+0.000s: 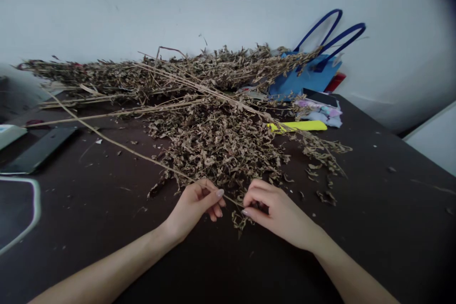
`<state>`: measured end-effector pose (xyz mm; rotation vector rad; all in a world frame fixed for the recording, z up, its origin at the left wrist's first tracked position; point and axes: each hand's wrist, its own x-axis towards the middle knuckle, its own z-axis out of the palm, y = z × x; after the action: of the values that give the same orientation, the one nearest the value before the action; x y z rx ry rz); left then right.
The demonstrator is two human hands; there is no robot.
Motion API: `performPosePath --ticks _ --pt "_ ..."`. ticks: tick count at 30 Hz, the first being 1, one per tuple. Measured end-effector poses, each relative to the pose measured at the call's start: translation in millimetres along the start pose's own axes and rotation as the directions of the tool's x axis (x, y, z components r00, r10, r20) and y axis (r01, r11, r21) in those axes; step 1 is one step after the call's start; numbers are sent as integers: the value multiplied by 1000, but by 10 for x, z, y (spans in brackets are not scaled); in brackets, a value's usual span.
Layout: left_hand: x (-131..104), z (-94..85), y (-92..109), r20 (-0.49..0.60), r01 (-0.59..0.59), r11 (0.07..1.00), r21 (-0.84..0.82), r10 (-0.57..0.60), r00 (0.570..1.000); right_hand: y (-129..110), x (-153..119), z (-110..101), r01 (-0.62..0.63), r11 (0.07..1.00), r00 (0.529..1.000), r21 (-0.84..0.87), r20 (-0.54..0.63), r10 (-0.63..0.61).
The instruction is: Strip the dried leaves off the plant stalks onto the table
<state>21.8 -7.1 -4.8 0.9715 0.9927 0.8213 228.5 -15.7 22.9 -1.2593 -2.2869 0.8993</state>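
A long, thin dried plant stem [131, 151] runs from the far left down to the front middle of the table. My left hand [199, 202] pinches it between thumb and fingers close to its near end. Just to the right, my right hand [272, 209] is closed at the leafy tip, its thumb and fingers pressed together; leaves partly show inside the curled fingers. A few curled leaves [240, 221] hang from the tip between the two hands. Right behind both hands lies a heap of loose dried leaves [217, 147].
Dried leafy stalks [117, 76] are piled along the wall. Behind at right stand a blue bag [302, 78] with dark handles, a yellow strip [302, 126] and a crumpled cloth [324, 113]. A dark phone-like slab [42, 149] and a white-rimmed object [36, 199] lie at left.
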Motion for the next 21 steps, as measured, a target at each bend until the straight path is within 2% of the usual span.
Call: performPosePath --ticks 4,9,14,21 --pt "6 -6 -17 6 -8 999 -45 8 1000 16 11 27 -38 997 999 63 30 36" --pt "3 -9 -52 62 29 996 -79 -25 998 40 29 37 -63 982 992 180 123 41" --pt "-11 10 -55 57 -17 999 -39 20 998 70 37 -4 -47 980 985 196 169 14" --pt "-16 25 -36 42 -52 998 45 50 998 129 16 -188 -55 985 998 167 21 52"
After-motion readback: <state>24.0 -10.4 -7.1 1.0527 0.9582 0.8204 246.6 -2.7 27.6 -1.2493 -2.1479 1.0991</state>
